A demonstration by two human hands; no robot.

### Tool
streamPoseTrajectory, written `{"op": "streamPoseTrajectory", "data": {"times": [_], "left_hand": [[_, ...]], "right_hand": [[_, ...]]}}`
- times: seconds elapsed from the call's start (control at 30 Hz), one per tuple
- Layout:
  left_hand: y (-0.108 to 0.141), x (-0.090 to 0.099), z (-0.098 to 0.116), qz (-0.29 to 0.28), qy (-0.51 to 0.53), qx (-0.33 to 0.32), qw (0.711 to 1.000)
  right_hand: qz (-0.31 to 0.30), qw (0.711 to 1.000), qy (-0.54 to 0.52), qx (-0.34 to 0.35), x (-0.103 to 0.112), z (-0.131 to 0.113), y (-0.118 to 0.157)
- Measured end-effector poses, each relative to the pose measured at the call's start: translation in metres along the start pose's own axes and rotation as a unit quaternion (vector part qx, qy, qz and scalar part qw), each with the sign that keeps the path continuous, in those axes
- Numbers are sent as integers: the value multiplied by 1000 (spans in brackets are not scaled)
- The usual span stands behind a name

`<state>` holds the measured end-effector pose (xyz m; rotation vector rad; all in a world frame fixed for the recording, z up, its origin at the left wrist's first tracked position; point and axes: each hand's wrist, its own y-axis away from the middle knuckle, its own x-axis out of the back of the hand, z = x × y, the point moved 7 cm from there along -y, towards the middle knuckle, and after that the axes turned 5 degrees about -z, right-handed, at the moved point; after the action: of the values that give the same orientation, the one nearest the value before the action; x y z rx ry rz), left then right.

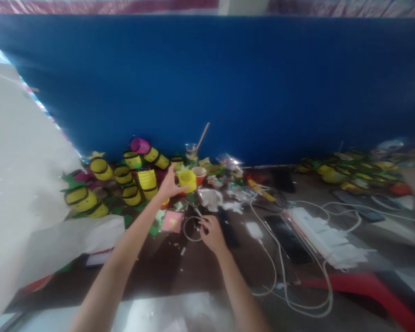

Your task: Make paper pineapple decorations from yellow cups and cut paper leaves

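My left hand (172, 185) is at a yellow cup (187, 181) near the middle of the cluttered table, its thumb against the cup's left side and its fingers raised. My right hand (211, 230) is lower and to the right, with its fingers closed on scissors (196, 210) whose blades point up and left. An orange and white cup (199, 175) stands just right of the yellow one. Between the hands lies a pink square (172, 222) with a small yellow mark, among green scraps.
Many yellow cups with black bands (101, 169) crowd the left. A white power strip (327, 237), cables and a dark phone (288, 240) lie right. A blue panel (207, 92) rises behind; a stick (203, 136) leans near it.
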<state>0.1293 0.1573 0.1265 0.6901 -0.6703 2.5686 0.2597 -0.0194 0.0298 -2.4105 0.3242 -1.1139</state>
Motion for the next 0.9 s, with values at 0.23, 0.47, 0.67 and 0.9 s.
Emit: {"op": "streamPoseTrajectory", "data": {"times": [0.23,0.47,0.67,0.9], "left_hand": [[-11,2,-13,64,-191,8,979],[-5,-10,-17,44,-238,36,970],[-5,-15,-23,12,-212,79,974],[-6,-16,-28,-4,-164,94,982]], "right_hand": [[-3,1000,-2,0,-2,3,-1],[-12,1000,-5,-3,-3,2,-1],[-14,1000,-8,-5,-2,0,-2],[-16,1000,-8,-5,-2,1,-2]]}}
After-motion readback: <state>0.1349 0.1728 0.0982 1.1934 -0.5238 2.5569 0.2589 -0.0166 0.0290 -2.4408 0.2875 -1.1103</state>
